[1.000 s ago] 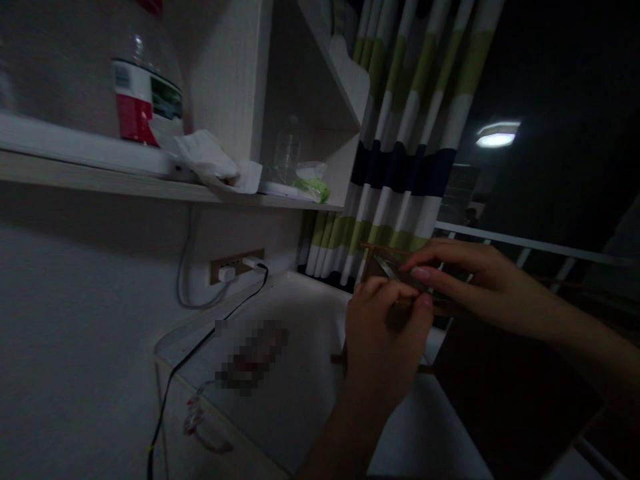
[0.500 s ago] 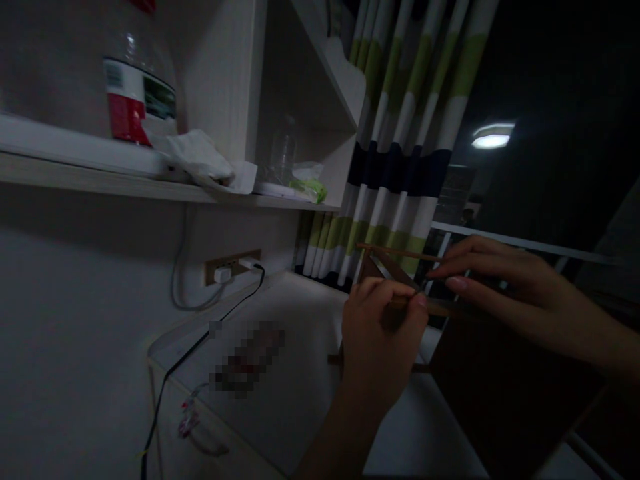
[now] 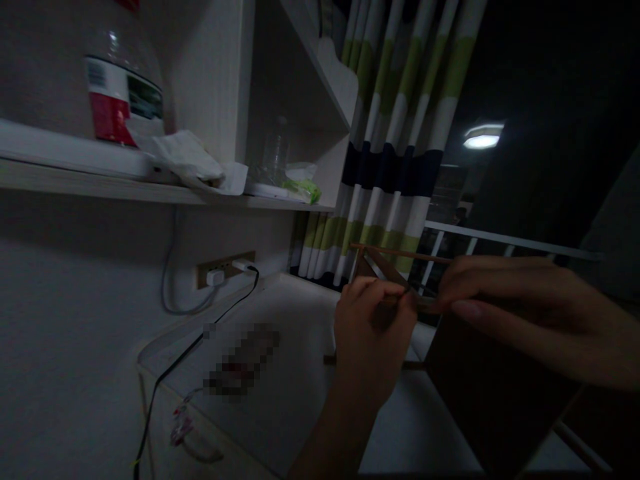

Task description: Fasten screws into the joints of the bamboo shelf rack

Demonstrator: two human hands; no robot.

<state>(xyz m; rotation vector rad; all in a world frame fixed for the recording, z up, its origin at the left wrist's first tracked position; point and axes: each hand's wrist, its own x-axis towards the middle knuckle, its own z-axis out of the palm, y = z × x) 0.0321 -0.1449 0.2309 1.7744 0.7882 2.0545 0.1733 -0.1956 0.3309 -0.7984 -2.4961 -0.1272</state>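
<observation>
A brown wooden frame with dark panels stands on the white desktop, its thin top bar running behind my hands. My left hand is closed at the frame, thumb and forefinger pinched together near a lower wooden bar. A small dark thing shows at those fingertips, too dim to name. To the right, my right hand is also closed, thumb against bent fingers, in front of the frame's upper right. What it holds, if anything, is hidden. Below it hangs a large dark brown panel.
The white desktop carries a pixelated object and a black cable leading to a wall socket. Overhead, a shelf holds a bottle, crumpled tissue and a green wrapper. A striped curtain hangs behind.
My right hand has moved right and nearer to the camera, away from my left hand, and its fingers are more bent. My left hand keeps its pinch at the frame. The view has shifted slightly.
</observation>
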